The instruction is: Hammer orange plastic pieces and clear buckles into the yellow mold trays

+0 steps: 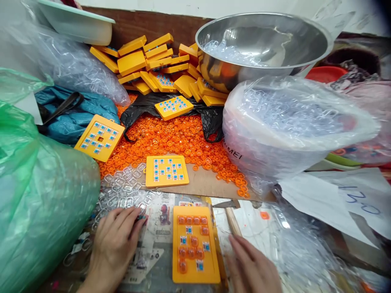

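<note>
A yellow tray (195, 244) lies flat in front of me, with orange round caps in several of its slots and blue squares in others. My left hand (114, 244) rests palm down to its left, fingers spread, fingertips at a scatter of clear plastic rings (122, 191). My right hand (252, 266) lies flat just right of the tray, fingers stretched out, holding nothing. Behind the tray lies a second yellow tray (166, 171) with blue squares, at the edge of a heap of orange caps (177, 140).
More yellow trays (152, 61) are stacked at the back. A steel bowl (262, 44) holds clear pieces, above a plastic-wrapped basin (290, 126). A green plastic bag (36, 195) bulges on the left. Papers (351, 199) lie to the right.
</note>
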A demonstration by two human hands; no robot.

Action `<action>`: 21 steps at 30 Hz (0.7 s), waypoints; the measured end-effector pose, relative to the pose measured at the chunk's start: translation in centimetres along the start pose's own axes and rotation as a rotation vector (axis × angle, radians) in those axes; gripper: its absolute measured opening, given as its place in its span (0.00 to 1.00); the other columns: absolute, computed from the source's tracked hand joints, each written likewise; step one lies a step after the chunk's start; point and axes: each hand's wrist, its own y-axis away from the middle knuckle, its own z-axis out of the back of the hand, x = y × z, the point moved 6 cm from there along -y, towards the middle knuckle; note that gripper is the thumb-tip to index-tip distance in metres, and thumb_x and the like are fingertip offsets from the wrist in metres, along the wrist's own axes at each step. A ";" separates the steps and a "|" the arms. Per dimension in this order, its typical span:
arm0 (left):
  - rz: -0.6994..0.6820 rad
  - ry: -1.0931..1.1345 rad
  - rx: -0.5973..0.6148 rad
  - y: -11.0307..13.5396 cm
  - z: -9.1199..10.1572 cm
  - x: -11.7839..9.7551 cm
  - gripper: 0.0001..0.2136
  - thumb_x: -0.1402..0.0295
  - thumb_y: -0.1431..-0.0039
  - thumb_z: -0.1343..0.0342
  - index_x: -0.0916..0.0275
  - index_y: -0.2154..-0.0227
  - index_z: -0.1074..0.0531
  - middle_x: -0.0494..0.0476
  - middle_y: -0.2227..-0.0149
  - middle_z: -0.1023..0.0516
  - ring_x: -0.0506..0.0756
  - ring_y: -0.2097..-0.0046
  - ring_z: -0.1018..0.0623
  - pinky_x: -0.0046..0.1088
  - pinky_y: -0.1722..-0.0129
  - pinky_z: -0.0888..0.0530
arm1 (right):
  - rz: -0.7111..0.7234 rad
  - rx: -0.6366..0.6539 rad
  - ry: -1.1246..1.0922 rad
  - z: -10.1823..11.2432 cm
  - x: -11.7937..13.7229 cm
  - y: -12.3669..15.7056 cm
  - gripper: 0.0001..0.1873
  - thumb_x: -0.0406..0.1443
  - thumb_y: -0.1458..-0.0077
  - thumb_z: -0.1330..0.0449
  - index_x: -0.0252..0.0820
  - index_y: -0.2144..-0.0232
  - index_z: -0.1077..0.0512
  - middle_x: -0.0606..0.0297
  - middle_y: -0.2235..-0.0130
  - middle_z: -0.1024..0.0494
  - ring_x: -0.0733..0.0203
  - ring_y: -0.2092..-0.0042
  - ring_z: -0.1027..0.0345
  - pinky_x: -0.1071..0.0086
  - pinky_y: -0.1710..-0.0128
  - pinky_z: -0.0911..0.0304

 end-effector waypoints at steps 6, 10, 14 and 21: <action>-0.055 0.047 -0.001 -1.0 -0.2 -0.1 0.08 0.68 0.34 0.48 0.64 0.58 0.27 0.57 0.67 0.18 0.59 0.63 0.25 0.34 0.64 0.31 | -0.092 0.234 0.102 0.2 -4.3 0.0 0.21 0.43 0.37 0.45 0.40 0.46 0.33 0.57 0.53 0.23 0.55 0.53 0.25 0.67 0.56 0.29; -0.155 0.163 -0.060 -0.5 0.7 -1.3 0.07 0.75 0.35 0.47 0.67 0.57 0.27 0.58 0.65 0.19 0.55 0.62 0.25 0.32 0.58 0.29 | -0.314 0.224 0.105 -0.4 -4.1 0.2 0.27 0.51 0.36 0.51 0.40 0.43 0.35 0.58 0.53 0.24 0.54 0.53 0.26 0.65 0.58 0.29; -0.267 0.073 0.005 1.2 -0.7 -4.3 0.11 0.72 0.31 0.54 0.69 0.55 0.27 0.60 0.62 0.20 0.56 0.61 0.23 0.32 0.58 0.27 | -0.524 0.250 0.099 -0.8 -3.6 0.1 0.34 0.57 0.38 0.57 0.43 0.42 0.36 0.60 0.55 0.25 0.53 0.56 0.25 0.63 0.64 0.31; -0.086 0.336 0.171 3.6 -2.2 -3.7 0.19 0.71 0.31 0.56 0.63 0.40 0.39 0.61 0.55 0.21 0.57 0.54 0.23 0.30 0.56 0.23 | -0.490 0.243 0.025 -1.2 -4.9 0.1 0.31 0.56 0.39 0.54 0.43 0.44 0.33 0.61 0.58 0.25 0.54 0.59 0.25 0.66 0.66 0.32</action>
